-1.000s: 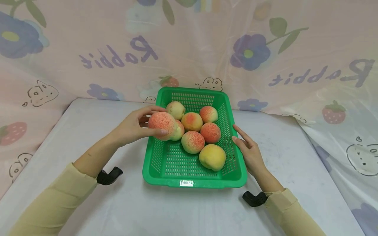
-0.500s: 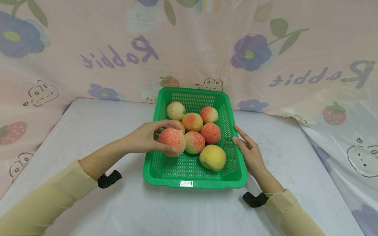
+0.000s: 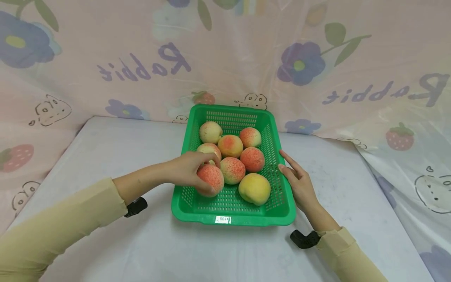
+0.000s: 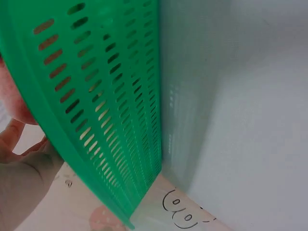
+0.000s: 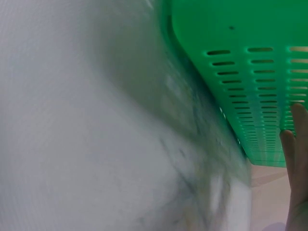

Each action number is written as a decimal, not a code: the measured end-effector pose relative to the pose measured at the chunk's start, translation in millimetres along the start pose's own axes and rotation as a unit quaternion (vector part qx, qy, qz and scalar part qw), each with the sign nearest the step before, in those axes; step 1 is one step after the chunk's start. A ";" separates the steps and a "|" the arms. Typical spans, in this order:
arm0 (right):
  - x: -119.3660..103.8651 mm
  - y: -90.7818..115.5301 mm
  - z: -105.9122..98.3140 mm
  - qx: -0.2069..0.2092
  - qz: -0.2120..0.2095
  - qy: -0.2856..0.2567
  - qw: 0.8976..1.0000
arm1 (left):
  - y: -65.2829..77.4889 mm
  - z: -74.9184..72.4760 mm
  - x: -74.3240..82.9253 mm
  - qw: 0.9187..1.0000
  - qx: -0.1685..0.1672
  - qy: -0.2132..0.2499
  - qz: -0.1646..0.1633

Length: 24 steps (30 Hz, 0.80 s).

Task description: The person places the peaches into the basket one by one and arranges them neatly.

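Observation:
A green plastic basket (image 3: 253,220) stands on the white-covered table and holds several peaches. My left hand (image 3: 186,170) reaches over its left rim and grips a red-speckled peach (image 3: 213,181) low in the front left part of the basket. Whether this peach touches the basket floor is hard to tell. In the left wrist view, the hand (image 4: 29,175) and part of the peach (image 4: 14,98) show past the basket wall. My right hand (image 3: 299,184) rests against the basket's right side, thumb near the rim. Its fingers (image 5: 299,144) lie fairly straight along the outer wall in the right wrist view.
Beside the held peach lie a speckled peach (image 3: 232,170) and a yellow peach (image 3: 254,189). Others, such as an orange peach (image 3: 230,146), sit farther back. A printed curtain (image 3: 225,58) hangs behind the table (image 3: 148,243). A label (image 3: 223,219) marks the front rim.
My left hand has carried the peach from above the left rim toward the near side and down into the basket's front left. The right hand has stayed at the right rim.

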State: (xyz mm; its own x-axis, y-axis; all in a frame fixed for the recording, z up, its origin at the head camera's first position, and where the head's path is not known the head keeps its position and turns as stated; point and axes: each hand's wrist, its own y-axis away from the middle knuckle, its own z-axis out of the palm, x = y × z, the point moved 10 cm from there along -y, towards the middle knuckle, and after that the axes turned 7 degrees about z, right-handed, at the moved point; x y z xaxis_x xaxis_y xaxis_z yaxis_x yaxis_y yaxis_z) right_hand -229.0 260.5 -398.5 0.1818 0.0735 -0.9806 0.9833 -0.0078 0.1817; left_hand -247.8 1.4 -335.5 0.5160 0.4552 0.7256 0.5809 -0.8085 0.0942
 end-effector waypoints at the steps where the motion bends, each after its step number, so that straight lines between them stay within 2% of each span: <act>1: 0.0 0.1 -0.1 -0.001 0.000 -0.001 1.000 | -2.2 2.8 0.0 1.000 -0.010 -0.006 -0.001; 5: 0.9 0.8 0.2 -0.007 0.000 -0.012 1.000 | -9.8 13.5 -0.2 0.999 -0.044 -0.032 -0.001; 8: 2.0 0.7 0.9 -0.011 0.001 -0.019 1.000 | -12.6 17.5 -2.0 0.998 -0.050 -0.040 -0.008; 14: 1.2 0.1 1.1 -0.010 0.000 -0.015 1.000 | -13.2 15.2 -5.9 0.998 -0.030 -0.036 -0.033; 19: 0.7 0.0 1.0 -0.010 0.002 -0.013 1.000 | -13.6 8.1 -3.6 0.997 -0.004 -0.074 -0.024; 24: 1.3 -0.6 0.4 -0.008 0.003 -0.010 1.000 | -11.4 1.3 -6.6 0.994 0.017 -0.099 -0.038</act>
State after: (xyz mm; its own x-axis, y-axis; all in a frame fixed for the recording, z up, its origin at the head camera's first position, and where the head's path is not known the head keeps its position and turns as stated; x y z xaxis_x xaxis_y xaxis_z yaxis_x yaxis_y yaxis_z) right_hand -229.3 260.3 -400.0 0.1887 0.0526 -0.9806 0.9819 0.0077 0.1893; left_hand -257.0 8.1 -342.3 0.5816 0.5812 0.5692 0.6418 -0.7578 0.1179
